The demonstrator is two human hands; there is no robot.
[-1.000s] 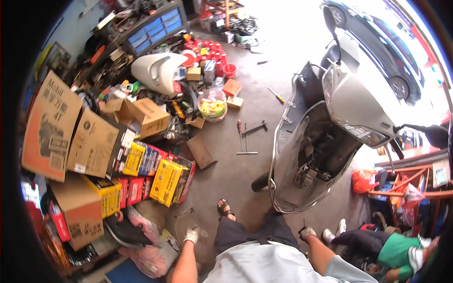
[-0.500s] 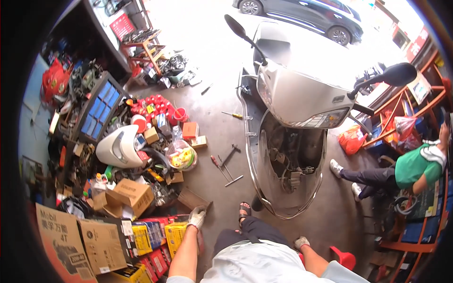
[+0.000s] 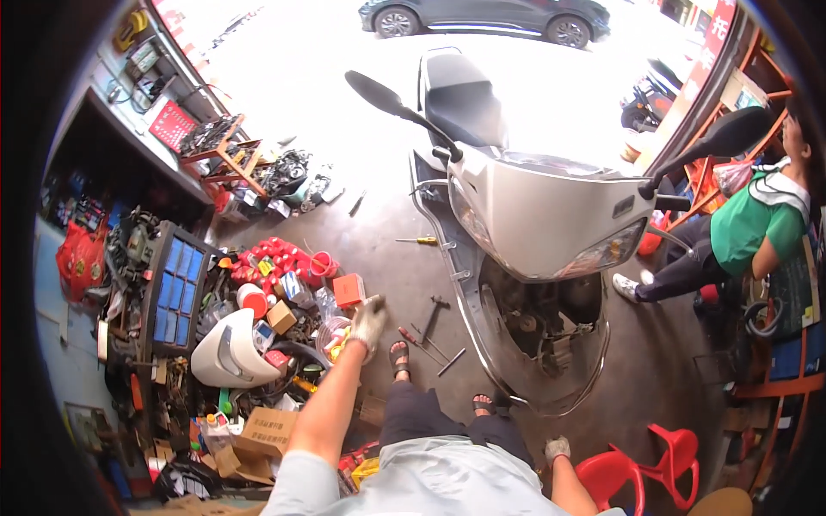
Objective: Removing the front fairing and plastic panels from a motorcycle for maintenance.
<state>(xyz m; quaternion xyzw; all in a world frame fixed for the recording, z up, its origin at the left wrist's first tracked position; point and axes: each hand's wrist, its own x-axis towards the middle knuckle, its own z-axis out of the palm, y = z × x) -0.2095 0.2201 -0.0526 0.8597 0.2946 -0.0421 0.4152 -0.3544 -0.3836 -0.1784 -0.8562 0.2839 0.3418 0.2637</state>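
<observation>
Looks like a reach, your gloved left hand [image 3: 369,324] just by the orange-red carton [image 3: 348,290] at 11 o'clock, right hand [image 3: 557,448] at 3, can't tell if either's fingers are curled, and moving on calls for care round the plastic tub [image 3: 322,333].

Pale above, dark below

The shirt [image 3: 447,477] was a pale, greyish white, with short, roomy sleeves [image 3: 305,482]; the legwear [image 3: 422,408] was dark, nearly black; the sandals [image 3: 400,367] were dark, strapped and open-toed; off-white gloves [image 3: 367,328] clad both left hand [image 3: 370,320] and right hand [image 3: 557,449], ending about the wrists.
</observation>
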